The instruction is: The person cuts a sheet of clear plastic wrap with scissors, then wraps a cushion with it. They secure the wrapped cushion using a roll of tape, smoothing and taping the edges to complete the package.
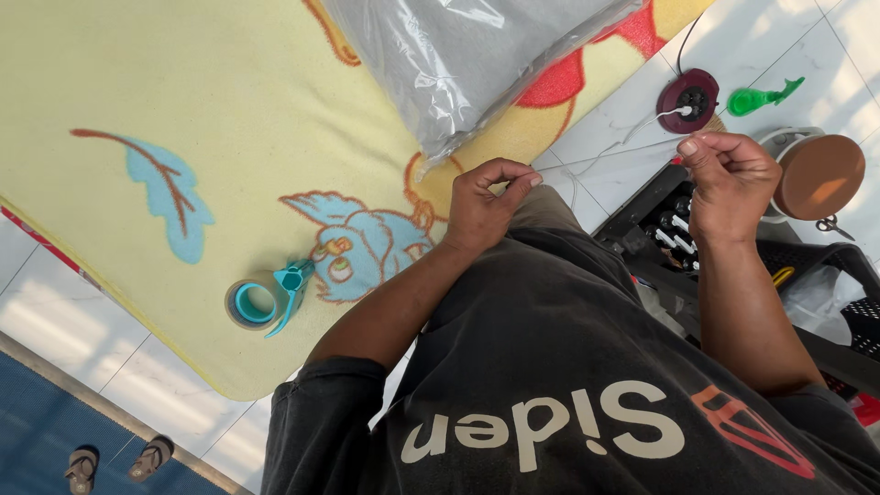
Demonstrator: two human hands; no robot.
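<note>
Floor [788,46]: white glossy tiles with thin grout lines, brightly lit, daylight reflections at far right. Laid over most of the left and centre: yellow mat [110,73] with printed cartoon bird and blue leaf, red edging at left. Near left corner: blue textured floor mat [37,412] behind a pale raised edge, pair of brown sandals [115,464] resting on it. Right side: black plastic crate [848,302] standing on the tiles.

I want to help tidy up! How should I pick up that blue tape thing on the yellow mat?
Probably grab the tape dispenser by its blue handle, which sticks out up and to the right of the roll. Come from above: it lies flat on the mat with nothing over it. Both hands are far away.
</note>
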